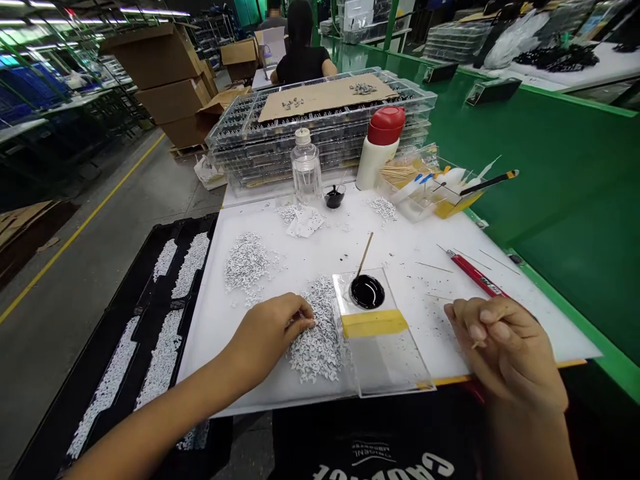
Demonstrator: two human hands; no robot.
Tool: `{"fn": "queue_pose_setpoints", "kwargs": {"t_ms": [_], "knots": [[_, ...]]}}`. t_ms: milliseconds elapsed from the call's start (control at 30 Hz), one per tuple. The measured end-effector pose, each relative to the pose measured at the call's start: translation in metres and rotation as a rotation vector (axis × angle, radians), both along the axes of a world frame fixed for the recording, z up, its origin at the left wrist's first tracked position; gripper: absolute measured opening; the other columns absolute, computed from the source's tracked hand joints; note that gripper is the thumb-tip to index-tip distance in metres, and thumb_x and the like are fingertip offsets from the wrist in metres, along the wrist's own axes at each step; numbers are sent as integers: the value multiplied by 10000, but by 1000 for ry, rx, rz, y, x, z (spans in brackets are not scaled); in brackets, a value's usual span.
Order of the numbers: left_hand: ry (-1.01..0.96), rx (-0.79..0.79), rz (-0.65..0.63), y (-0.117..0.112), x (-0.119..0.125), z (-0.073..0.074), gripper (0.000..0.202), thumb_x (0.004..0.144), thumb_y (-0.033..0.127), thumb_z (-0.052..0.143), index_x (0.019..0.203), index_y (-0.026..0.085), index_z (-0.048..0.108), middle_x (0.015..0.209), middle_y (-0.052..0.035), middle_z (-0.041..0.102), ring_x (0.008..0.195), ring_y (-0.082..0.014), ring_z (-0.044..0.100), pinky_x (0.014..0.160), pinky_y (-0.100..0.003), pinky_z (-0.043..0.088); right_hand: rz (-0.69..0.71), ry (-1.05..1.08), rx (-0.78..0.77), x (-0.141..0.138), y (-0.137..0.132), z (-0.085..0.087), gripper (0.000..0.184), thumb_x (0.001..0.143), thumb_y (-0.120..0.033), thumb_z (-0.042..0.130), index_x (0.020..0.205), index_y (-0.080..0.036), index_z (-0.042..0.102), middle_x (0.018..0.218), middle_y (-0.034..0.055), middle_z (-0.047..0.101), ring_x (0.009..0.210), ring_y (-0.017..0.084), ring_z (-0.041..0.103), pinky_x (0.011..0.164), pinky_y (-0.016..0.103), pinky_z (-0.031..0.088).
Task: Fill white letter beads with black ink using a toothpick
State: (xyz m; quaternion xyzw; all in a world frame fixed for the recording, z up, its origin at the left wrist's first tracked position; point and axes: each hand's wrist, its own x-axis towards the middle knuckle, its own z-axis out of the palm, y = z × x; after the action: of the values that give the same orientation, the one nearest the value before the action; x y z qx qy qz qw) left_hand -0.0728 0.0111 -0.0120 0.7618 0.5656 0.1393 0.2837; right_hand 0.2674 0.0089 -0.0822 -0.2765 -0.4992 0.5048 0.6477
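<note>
My left hand [267, 333] rests on the white board [415, 267], its fingertips pinched at the edge of a heap of small white parts [315, 340]. I cannot tell whether they hold a piece. My right hand [507, 350] is curled around a thin wooden stick [476, 343], with its tip poking out beside the fingers. Between my hands lies a clear acrylic plate [385, 353] with yellow tape [374, 323] and a dish of black liquid [367, 291]. A wooden stick [365, 253] leans in that dish.
Black trays of white parts [163, 340] lie left of the board. Stacked clear compartment trays [320, 137], a clear bottle [306, 167], a red-capped bottle [380, 147] and a box of sticks [415, 190] stand beyond. A red tool [475, 275] lies right. A seated person [301, 63] is ahead.
</note>
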Motion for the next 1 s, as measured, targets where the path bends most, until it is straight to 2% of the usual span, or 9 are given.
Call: {"fn": "queue_pose_setpoints", "kwargs": {"t_ms": [233,400,500,600,667,733,800,900,1000], "knots": [[-54,54,-32,-3,5,-7,163,997,258,562,899,251,692,914,3,732,786,-200,693,716,-310,533,22,-30,27,-4,-5,-3,183,1012,-326,694,968,-150,672,797,-36,646,685,103,634,669,265,582],[-109,89,39,3,1,-10,259,1008,472,597,921,267,730,902,-9,777,760,-205,732,666,-294,591,-7,-83,25,-3,-4,-6,226,1021,-373,676,1003,-148,668,843,-20,656,695,105,636,649,260,576],[-150,100,112,1,2,-3,301,973,548,656,979,261,747,857,-19,801,770,-215,775,635,-272,631,-29,-134,48,-4,-4,-1,234,1028,-379,665,1005,-146,666,840,-20,654,681,101,630,631,252,570],[-322,100,183,-11,7,16,188,911,461,777,925,273,770,824,2,800,729,-173,782,616,-196,641,-45,-203,108,-6,-7,15,203,1029,-345,667,997,-144,669,823,-27,651,689,104,638,632,248,566],[-501,126,157,-20,14,34,51,900,327,805,864,299,781,849,32,797,750,-128,779,665,-136,639,-45,-252,178,-10,-11,31,132,1016,-281,686,1004,-150,687,819,-27,668,724,114,649,665,260,562],[-657,80,111,-26,24,50,109,881,217,820,878,323,793,835,61,795,731,-97,770,687,-107,638,-45,-292,265,-17,-16,49,55,978,-172,721,1032,-174,728,853,-15,716,777,122,646,731,292,541],[-793,-36,103,-28,32,62,166,871,166,835,882,328,800,834,73,804,686,-75,760,682,-100,637,-34,-322,348,-26,-19,67,179,951,-97,728,1105,-184,756,904,4,746,788,131,646,745,333,513],[-946,-180,114,-27,41,70,152,894,149,829,891,301,815,851,52,815,722,-82,777,710,-122,650,-28,-365,406,-40,-21,92,261,952,-51,703,1170,-186,750,943,20,749,825,145,658,736,359,503],[-1057,-244,102,-28,46,73,121,891,142,840,893,262,820,856,33,814,722,-79,778,722,-125,644,23,-505,481,-50,-18,114,222,956,-64,711,1145,-179,724,942,13,756,855,129,680,760,323,548]]}}
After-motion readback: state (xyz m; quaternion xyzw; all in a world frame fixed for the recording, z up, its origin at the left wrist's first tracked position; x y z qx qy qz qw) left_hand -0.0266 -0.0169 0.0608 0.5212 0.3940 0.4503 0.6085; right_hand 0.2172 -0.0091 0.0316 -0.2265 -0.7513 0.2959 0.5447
